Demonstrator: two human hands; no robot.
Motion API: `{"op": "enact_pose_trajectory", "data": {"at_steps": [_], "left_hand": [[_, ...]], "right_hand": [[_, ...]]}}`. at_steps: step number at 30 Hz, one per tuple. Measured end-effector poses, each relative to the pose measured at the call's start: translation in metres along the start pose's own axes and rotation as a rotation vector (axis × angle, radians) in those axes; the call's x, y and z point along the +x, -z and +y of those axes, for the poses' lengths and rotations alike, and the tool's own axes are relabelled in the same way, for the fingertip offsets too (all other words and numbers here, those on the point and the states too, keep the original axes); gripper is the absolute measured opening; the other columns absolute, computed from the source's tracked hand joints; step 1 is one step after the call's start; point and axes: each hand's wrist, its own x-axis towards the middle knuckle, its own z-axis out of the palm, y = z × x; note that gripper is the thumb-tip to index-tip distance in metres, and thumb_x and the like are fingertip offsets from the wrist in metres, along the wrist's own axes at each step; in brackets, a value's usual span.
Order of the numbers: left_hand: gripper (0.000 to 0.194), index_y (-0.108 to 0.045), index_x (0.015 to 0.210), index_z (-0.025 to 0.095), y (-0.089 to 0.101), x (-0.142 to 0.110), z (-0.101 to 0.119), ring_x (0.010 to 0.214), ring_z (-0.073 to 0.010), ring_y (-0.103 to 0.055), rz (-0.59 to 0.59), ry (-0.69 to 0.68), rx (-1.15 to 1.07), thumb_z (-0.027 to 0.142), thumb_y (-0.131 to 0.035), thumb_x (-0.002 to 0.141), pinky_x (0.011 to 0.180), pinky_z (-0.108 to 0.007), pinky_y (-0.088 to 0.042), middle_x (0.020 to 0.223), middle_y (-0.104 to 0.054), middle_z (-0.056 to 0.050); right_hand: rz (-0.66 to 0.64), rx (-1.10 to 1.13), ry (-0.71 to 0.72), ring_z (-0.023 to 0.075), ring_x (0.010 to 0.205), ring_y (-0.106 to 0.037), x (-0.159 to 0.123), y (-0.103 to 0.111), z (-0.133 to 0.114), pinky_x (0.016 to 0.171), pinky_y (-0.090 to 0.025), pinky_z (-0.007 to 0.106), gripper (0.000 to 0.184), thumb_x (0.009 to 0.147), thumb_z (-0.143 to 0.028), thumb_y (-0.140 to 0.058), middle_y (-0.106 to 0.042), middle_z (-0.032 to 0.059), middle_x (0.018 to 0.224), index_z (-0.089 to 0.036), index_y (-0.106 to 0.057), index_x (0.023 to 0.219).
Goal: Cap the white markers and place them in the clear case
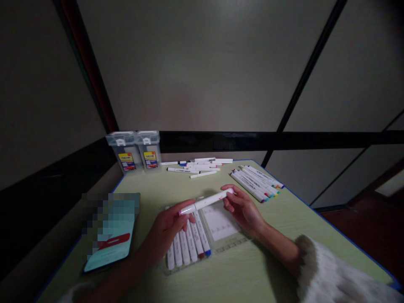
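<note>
A white marker pen [206, 201] is held up between both hands, tilted with its right end higher. My left hand [172, 223] pinches its lower end, where a purple tip shows. At the upper end, the fingers of my right hand [241, 206] are closed on the marker. Below lies an opened clear case [214, 249]; its left half has several white markers [186, 248] side by side, two of them with brown and blue ends. The case's right half holds a white printed card [221, 223]. My left hand hides the upper part of the row.
Loose markers [202, 167] lie scattered at the table's far edge. A row of markers with coloured ends [257, 183] lies at the right. Two clear plastic boxes [126, 153] stand at the back left, and a tablet [115, 231] lies at the left.
</note>
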Motion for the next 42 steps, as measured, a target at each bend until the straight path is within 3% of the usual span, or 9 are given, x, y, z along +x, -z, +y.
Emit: {"op": "enact_pose_trajectory", "data": {"at_steps": [10,28,35,42], "left_hand": [[0.041,-0.06,0.105,0.011,0.0,0.0014,0.0023,0.054,-0.0108,-0.048,0.032,0.111,0.0,0.025,-0.054,0.067,0.048,-0.02,-0.036,0.061,-0.061,0.001],[0.034,-0.058,0.095,0.007,0.0008,0.001,0.0075,0.047,-0.0103,-0.044,0.039,0.035,0.008,0.029,-0.049,0.07,0.046,-0.021,-0.033,0.046,-0.05,0.006],[0.022,-0.056,0.077,0.013,0.0017,-0.0006,0.0055,0.046,-0.0097,-0.043,0.021,-0.012,0.014,0.031,-0.046,0.074,0.046,-0.02,-0.033,0.046,-0.049,0.006],[0.025,-0.052,0.064,0.016,0.0018,0.0011,0.0066,0.043,-0.0101,-0.04,0.047,-0.036,0.022,0.038,-0.045,0.074,0.047,-0.021,-0.034,0.043,-0.048,0.005]], "right_hand": [[-0.011,-0.018,0.012,0.0049,0.041,-0.032,-0.0012,-0.0033,-0.0014,0.043,-0.02,0.02,0.01,0.072,-0.023,-0.06,-0.047,-0.0044,0.049,-0.016,-0.058,0.079],[0.007,-0.082,0.012,0.0054,0.042,-0.031,-0.0003,0.0008,0.0016,0.042,-0.018,0.021,0.02,0.071,-0.03,-0.063,-0.044,-0.0054,0.044,-0.015,-0.051,0.063],[-0.013,-0.109,0.008,0.0051,0.04,-0.029,-0.0017,-0.002,0.0023,0.042,-0.016,0.022,0.022,0.072,-0.03,-0.062,-0.043,-0.006,0.043,-0.016,-0.05,0.061],[-0.015,-0.123,0.004,0.0054,0.039,-0.029,-0.0017,-0.0028,0.0029,0.042,-0.015,0.022,0.023,0.071,-0.033,-0.062,-0.043,-0.0061,0.042,-0.016,-0.049,0.062]]}}
